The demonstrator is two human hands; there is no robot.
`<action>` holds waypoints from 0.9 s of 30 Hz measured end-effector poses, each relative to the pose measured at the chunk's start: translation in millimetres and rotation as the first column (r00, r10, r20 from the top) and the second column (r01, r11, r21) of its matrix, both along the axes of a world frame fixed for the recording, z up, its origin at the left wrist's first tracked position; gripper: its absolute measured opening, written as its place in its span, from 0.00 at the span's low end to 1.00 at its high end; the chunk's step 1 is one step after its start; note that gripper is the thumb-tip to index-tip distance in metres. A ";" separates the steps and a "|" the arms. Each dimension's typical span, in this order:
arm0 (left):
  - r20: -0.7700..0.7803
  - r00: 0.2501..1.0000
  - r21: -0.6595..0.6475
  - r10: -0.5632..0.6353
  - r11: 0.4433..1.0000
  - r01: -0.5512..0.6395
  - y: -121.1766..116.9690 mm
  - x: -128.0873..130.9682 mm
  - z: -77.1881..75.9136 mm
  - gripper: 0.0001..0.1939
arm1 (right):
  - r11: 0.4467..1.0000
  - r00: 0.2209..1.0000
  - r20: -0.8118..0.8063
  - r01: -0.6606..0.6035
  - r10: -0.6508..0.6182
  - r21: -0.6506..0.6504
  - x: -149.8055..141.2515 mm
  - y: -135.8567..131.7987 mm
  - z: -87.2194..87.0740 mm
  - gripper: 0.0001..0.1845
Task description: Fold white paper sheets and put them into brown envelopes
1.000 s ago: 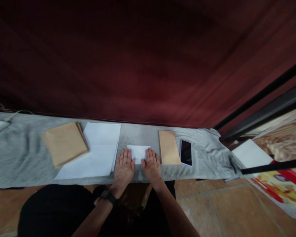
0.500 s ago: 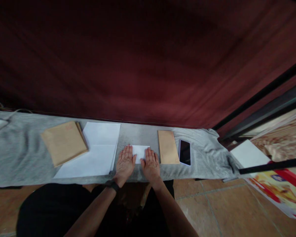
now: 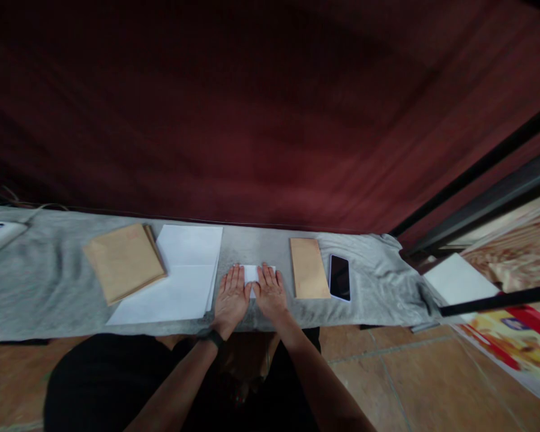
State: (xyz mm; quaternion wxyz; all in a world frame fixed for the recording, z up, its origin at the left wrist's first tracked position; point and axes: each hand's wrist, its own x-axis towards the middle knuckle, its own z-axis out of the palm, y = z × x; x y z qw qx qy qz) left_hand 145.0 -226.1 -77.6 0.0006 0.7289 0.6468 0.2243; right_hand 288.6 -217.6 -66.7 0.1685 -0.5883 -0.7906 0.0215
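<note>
A small folded white paper [image 3: 251,274] lies flat on the grey cloth in front of me, mostly covered by my hands. My left hand [image 3: 231,299] rests flat on its left part, fingers stretched away from me, a dark band on the wrist. On the right part my right hand [image 3: 270,294] lies flat too, fingers extended. The two thumbs are close together near the paper's lower edge. To the right of my hands sits a brown envelope [image 3: 310,269]. On the left are larger white sheets [image 3: 186,282] with a crease across them.
A stack of brown envelopes [image 3: 128,261] overlaps the white sheets. Right of the single envelope lies a phone [image 3: 339,278]. A white device [image 3: 0,236] with a cable is at the far left. Dark red fabric [image 3: 252,150] hangs behind the narrow cloth-covered surface [image 3: 373,282]; a black bar [image 3: 499,300] stands at right.
My right hand has slid left across the paper, bringing the hands closer together and covering more of it. The whole view has shifted slightly.
</note>
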 end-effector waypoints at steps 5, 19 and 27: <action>0.031 0.999 0.008 -0.009 1.000 0.009 -1.4 -2.5 1.9 0.31 | 0.996 0.999 -0.028 -0.017 0.015 -0.084 12.9 18.1 12.3 0.24; 0.602 0.794 -0.005 0.091 0.994 -0.110 -15.4 -19.2 21.7 0.30 | 0.995 0.983 -0.169 -0.086 0.077 -0.048 27.1 47.4 82.9 0.15; 0.611 0.791 0.079 0.023 0.993 -0.090 -40.4 -27.1 32.9 0.25 | 0.972 0.967 -0.105 -0.229 0.234 0.057 40.6 -31.0 34.7 0.19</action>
